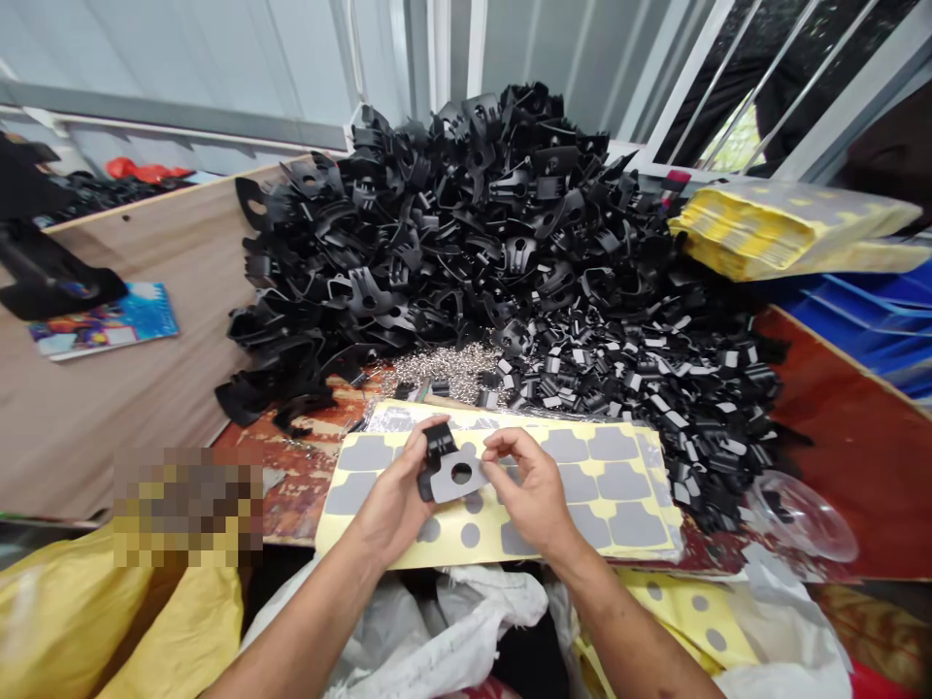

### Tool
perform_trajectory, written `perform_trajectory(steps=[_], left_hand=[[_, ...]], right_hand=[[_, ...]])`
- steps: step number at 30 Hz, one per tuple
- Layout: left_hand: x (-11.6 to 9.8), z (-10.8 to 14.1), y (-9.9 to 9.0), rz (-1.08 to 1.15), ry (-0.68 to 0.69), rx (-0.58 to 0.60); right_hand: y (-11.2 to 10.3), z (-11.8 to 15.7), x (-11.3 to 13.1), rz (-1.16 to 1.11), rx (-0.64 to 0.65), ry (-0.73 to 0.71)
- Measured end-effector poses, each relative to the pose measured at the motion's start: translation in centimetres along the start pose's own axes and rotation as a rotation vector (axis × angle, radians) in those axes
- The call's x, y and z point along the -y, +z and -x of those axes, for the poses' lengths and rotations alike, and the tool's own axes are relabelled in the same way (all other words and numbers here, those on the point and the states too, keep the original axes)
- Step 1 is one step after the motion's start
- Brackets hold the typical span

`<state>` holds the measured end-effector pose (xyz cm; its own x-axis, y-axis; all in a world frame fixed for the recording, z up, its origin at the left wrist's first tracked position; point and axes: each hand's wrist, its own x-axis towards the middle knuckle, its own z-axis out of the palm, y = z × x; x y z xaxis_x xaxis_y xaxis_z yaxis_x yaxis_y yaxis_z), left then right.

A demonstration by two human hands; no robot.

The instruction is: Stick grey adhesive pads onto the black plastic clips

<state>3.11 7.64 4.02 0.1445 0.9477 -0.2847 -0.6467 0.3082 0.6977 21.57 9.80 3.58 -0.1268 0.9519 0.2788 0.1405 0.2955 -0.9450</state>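
Observation:
A black plastic part is held in my left hand, its fingers wrapped round the left side. A grey sticker with a round hole lies against the part's face. My right hand pinches the sticker's right edge between thumb and forefinger. Under both hands lies a yellow backing sheet with rows of grey stickers, some of its places bare yellow.
Behind the sheet rises a big heap of black parts. Small metal pieces and small black clips lie before it. At right are yellow sheet stacks, blue trays and a clear bowl; yellow sacks sit lower left.

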Motion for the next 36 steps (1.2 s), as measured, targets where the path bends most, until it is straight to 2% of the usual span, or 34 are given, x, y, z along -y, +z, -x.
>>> perform_trajectory(steps=[5, 11, 21, 28, 36], left_hand=[[0.2, 0.2, 0.2, -0.012, -0.014, 0.045], [0.2, 0.4, 0.3, 0.005, -0.019, 0.073], [0.4, 0.4, 0.1, 0.01, -0.009, 0.065], [0.5, 0.3, -0.4, -0.013, -0.008, 0.074], [0.1, 0.3, -0.2, -0.012, -0.021, 0.028]], right_hand=[[1.2, 0.1, -0.2, 0.01, 0.023, 0.002], [1.4, 0.1, -0.7, -0.004, 0.031, 0.015], [1.6, 0.3, -0.4, 0.01, 0.025, 0.022], [1.6, 0.0, -1.1, -0.156, 0.025, 0.124], [1.2, -0.3, -1.2, -0.178, -0.009, 0.108]])
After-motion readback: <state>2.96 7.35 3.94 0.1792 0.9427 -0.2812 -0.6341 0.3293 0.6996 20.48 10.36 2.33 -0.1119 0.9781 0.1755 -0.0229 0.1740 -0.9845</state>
